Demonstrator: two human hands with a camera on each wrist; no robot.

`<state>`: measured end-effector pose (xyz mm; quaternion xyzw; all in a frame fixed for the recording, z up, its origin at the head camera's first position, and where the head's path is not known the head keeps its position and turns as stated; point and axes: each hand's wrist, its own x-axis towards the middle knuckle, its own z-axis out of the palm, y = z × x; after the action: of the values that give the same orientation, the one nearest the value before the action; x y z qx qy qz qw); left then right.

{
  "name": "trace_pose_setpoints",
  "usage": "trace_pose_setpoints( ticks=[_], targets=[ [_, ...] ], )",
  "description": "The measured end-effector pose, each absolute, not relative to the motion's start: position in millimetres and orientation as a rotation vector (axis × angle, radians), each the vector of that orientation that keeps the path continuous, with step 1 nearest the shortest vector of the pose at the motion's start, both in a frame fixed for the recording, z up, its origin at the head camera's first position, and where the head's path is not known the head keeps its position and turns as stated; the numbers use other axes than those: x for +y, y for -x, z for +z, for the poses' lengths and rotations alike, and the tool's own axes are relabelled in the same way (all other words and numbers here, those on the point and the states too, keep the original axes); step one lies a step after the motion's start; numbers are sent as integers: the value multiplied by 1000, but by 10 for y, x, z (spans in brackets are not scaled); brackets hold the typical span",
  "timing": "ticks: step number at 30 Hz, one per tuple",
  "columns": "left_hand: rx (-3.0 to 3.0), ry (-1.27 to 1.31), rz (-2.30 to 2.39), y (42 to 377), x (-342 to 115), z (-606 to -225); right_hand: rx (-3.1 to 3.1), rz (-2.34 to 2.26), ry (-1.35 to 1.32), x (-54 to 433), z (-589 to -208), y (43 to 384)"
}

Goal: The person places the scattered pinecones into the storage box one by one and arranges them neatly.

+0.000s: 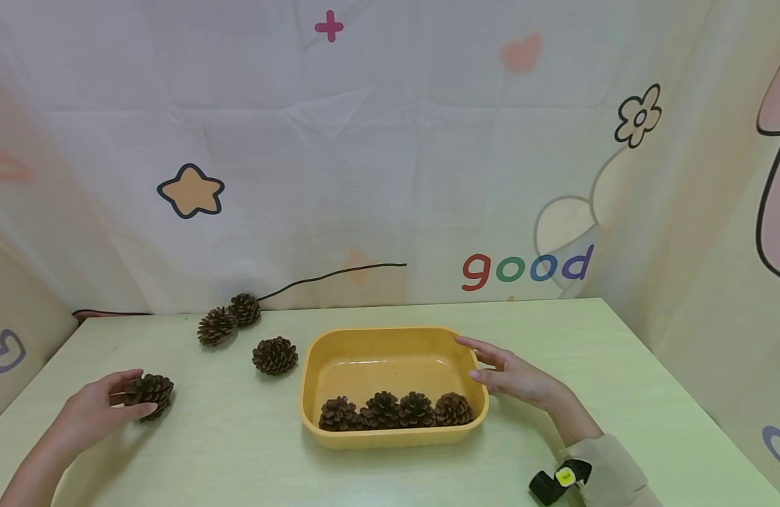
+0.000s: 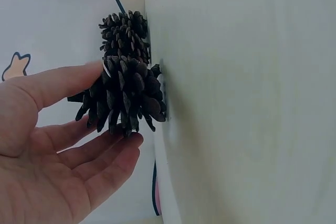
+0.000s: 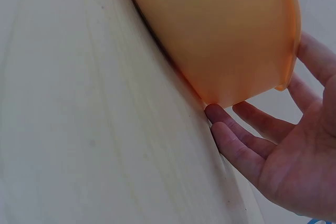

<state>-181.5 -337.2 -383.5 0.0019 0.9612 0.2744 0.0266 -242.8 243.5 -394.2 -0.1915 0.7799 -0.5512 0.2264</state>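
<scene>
My left hand [image 1: 93, 415] holds a brown pine cone [image 1: 151, 396] at the left of the table, thumb on one side and fingers on the other. In the left wrist view the thumb presses the scales of this pine cone [image 2: 128, 95], and the fingertips lie under it. My right hand [image 1: 523, 379] rests against the right end of a yellow plastic basin [image 1: 390, 438], with thumb and forefinger on the rim. In the right wrist view, the other fingers [image 3: 239, 150] reach along the outside by its lower corner. Several pine cones [image 1: 382, 410] stand in a row along the basin's near side.
Beyond my left hand lie three loose pine cones: one near the basin [image 1: 275, 355], and two close together [image 1: 217, 327] near the back edge. A printed cloth [image 1: 390, 176] hangs behind the pale green table [image 1: 238, 451]. A dark strap [image 1: 561, 480] sits at my right sleeve.
</scene>
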Motion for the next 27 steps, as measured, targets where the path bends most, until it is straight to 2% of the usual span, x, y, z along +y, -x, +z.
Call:
trace_pose_setpoints(
  ticks=[27],
  targets=[
    [3007, -4, 854, 1815, -3319, -3842, 2150, -1522, 535, 2435, -3942, 2429]
  ],
)
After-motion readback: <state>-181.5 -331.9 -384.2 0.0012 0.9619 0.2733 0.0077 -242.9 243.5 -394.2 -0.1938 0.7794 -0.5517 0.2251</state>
